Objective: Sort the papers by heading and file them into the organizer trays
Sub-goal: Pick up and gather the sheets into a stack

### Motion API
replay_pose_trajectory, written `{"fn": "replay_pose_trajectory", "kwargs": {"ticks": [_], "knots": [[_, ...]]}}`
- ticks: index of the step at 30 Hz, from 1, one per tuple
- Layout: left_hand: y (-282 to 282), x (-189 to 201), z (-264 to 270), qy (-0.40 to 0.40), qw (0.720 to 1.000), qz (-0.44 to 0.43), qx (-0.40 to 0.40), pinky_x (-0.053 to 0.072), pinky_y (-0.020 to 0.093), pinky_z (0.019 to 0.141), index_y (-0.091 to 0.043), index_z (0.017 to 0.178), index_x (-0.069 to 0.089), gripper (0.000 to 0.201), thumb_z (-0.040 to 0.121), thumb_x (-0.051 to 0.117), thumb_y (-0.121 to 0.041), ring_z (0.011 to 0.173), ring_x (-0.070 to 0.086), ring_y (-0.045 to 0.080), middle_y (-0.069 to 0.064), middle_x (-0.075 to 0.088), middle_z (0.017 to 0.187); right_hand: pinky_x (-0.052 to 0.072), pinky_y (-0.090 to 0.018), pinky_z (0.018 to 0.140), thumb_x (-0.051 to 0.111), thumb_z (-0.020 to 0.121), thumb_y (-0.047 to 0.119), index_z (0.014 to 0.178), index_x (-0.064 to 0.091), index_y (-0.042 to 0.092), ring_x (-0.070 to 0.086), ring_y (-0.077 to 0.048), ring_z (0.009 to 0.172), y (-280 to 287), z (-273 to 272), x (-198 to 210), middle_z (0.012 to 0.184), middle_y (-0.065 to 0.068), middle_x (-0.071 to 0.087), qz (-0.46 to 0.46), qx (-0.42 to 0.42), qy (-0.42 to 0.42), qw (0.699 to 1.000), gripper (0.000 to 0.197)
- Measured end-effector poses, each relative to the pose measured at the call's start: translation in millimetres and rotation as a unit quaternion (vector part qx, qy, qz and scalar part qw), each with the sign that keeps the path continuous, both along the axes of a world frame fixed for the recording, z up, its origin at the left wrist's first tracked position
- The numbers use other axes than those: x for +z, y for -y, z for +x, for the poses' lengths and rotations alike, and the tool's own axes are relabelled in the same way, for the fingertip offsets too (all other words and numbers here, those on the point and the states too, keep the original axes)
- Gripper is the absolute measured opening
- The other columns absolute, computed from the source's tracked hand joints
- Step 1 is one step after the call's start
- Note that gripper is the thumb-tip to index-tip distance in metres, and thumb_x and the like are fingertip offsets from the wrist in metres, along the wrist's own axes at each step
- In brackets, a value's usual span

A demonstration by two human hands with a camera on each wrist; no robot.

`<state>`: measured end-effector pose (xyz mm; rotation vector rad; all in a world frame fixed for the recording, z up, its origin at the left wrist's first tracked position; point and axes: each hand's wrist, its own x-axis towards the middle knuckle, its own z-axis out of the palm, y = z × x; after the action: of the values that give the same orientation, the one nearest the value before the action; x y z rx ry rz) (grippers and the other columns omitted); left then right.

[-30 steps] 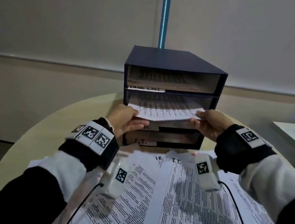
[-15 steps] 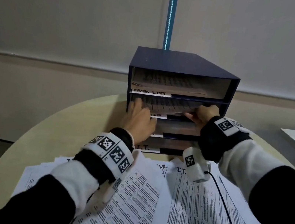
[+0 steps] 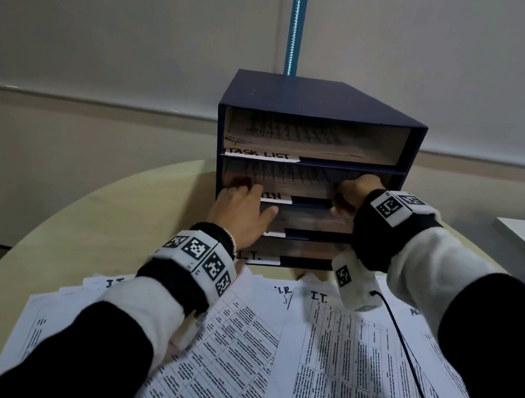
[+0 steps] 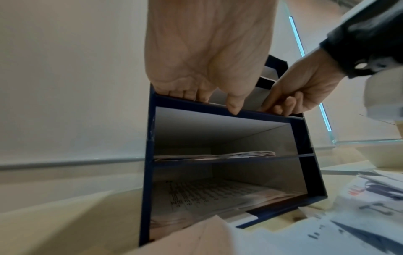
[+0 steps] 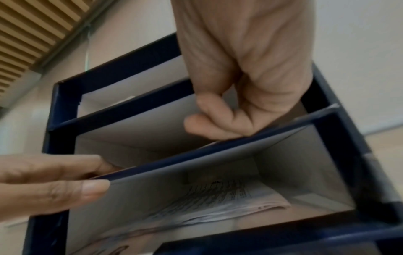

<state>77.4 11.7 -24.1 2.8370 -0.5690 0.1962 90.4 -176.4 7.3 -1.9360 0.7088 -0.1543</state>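
Since a second ago, your sheet (image 3: 284, 181) has gone from sticking out of the dark blue organizer (image 3: 322, 104) to lying almost wholly inside the second tray (image 3: 309, 204) from the top, under the one labelled TASK LIST.

Your left hand (image 3: 240, 213) rests at the tray's left front edge: the fingers reach into the slot and the thumb lies against the lip below, so it reads as released, pressing, not gripping. Your right hand (image 3: 353, 195) is at the right end of the same slot with its fingers curled; whether they pinch the paper's corner or merely nudge it, you cannot tell from these views.

Watch two things. If one hand pushes further than the other, the sheet may skew and buckle against the side wall. And if you draw back with a corner caught under a fingertip, you could drag the page out again.

Lying flat, the sheet appears to run its long axis front to back, down the tray's depth, with one short edge toward you. More printed papers (image 3: 347, 369) lie spread on the round table (image 3: 113, 208) in front, marked I.T. and I.R.
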Motion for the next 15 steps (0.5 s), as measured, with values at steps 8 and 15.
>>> {"fn": "replay_pose_trajectory", "kwargs": {"ticks": [8,15], "knots": [[4,10,-20,-0.063,0.998,0.015,0.019,0.027,0.042,0.111,-0.011,0.142,0.030,0.057,0.095,0.041,-0.040,0.138,0.023,0.032,0.015,0.027,0.149,0.052,-0.022,0.041,0.056,0.089,0.008,0.091,0.058,0.010,0.053,-0.012,0.030,14,-68,5,0.053,-0.011,0.057,-0.099,0.141,-0.031,0.984,0.003],[24,2,-52,-0.089,0.996,-0.021,-0.009,0.043,0.035,0.088,-0.006,0.104,0.057,0.031,0.088,0.051,-0.031,0.111,0.049,0.032,0.014,0.052,0.117,0.046,-0.018,0.047,0.054,0.091,0.012,0.096,0.064,0.004,0.055,-0.018,0.049,59,-133,-18,0.067,-0.008,0.061,-0.156,0.158,-0.110,0.969,0.013]]}}
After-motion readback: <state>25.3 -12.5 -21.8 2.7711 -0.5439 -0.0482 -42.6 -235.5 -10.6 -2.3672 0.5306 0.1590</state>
